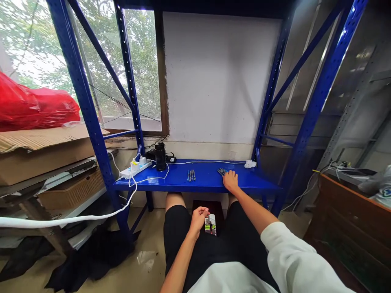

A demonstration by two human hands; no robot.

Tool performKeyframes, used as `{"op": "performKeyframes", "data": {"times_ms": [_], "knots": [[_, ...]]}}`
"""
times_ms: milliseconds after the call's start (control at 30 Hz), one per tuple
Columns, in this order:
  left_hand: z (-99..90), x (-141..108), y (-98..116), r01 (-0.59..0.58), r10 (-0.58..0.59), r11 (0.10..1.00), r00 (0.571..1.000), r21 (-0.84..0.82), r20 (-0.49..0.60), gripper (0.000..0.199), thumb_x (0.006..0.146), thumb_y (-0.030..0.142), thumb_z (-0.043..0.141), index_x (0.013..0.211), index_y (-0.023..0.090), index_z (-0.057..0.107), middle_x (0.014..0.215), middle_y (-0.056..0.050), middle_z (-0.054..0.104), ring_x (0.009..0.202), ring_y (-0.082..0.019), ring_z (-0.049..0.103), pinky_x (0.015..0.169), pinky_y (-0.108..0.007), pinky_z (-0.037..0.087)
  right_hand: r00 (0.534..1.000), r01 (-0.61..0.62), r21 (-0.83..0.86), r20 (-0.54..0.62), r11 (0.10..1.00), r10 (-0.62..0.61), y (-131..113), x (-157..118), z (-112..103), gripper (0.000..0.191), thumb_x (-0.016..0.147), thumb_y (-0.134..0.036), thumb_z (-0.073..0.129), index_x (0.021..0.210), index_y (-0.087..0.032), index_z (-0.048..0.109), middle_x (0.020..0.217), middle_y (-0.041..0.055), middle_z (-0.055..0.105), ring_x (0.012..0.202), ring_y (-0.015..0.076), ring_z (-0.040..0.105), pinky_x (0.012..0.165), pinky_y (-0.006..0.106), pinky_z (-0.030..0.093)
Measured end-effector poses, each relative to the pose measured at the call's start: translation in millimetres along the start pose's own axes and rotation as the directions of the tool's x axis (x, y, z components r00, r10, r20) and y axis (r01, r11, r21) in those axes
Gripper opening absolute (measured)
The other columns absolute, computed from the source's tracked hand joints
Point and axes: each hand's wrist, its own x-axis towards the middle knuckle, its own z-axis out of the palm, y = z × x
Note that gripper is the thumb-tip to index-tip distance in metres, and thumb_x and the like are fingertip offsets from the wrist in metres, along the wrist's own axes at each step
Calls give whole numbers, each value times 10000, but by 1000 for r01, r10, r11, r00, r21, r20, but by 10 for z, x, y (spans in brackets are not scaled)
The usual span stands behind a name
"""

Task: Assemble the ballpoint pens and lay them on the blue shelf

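Note:
My right hand (231,180) rests at the front of the blue table (207,186), its curled fingers over the near end of a small bunch of dark pens (222,171). To the left of that hand, several more pens (191,175) lie side by side in a row. My left hand (199,219) is low over my lap, with thumb and fingertips pinched together. Whatever sits in that pinch is too small to make out. Right beside those fingertips is a phone (210,225) with a lit screen, between my thighs; whether the fingers touch it I cannot tell.
A black bottle (160,156) and a white power strip (136,168) with plugs stand on the table's left side. A white cable (91,217) crosses at the left. A crumpled white item (250,163) lies at the back right. Blue rack posts (308,118) frame both sides.

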Motion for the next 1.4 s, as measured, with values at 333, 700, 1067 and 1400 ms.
{"op": "performKeyframes", "data": {"times_ms": [333, 700, 1067, 1400], "knots": [[7, 20, -10, -65, 61, 995, 997, -75, -50, 601, 688, 676, 874, 952, 145, 775, 924, -153, 802, 830, -252, 737, 742, -340, 524, 990, -50, 416, -100, 908, 100, -101, -131, -74, 317, 1099, -334, 384, 1054, -120, 614, 1106, 277, 702, 1147, 366, 596, 1000, 466, 391], [324, 78, 538, -284, 310, 872, 951, -399, 0, 591, 939, 610, 742, 1360, 196, 723, 1422, -192, 712, 1335, -306, 670, 1134, -434, 495, 997, -27, 955, 3, 297, 83, -477, -1610, 10, 518, 1037, -761, 335, 945, -265, 452, 721, -30, 532, 559, 156, 478, 546, 279, 412], [339, -36, 326, -148, 178, 870, 984, -471, 19, 519, 752, 474, 950, 1103, 124, 796, 1118, -187, 815, 968, -264, 789, 884, -359, 595, 931, -283, 958, 284, 38, -231, -424, -1964, 39, 661, 877, -858, 603, 922, -199, 623, 596, -105, 338, 464, 80, 277, 457, 224, 268], [393, 35, 502, -168, 214, 871, 976, -462, 48, 524, 805, 522, 899, 1164, 152, 806, 1137, -157, 815, 1039, -260, 764, 925, -357, 579, 933, -246, 966, 257, 74, -251, -331, -1837, -16, 596, 914, -796, 623, 959, -202, 644, 647, -83, 389, 501, 87, 263, 462, 222, 241]]}}
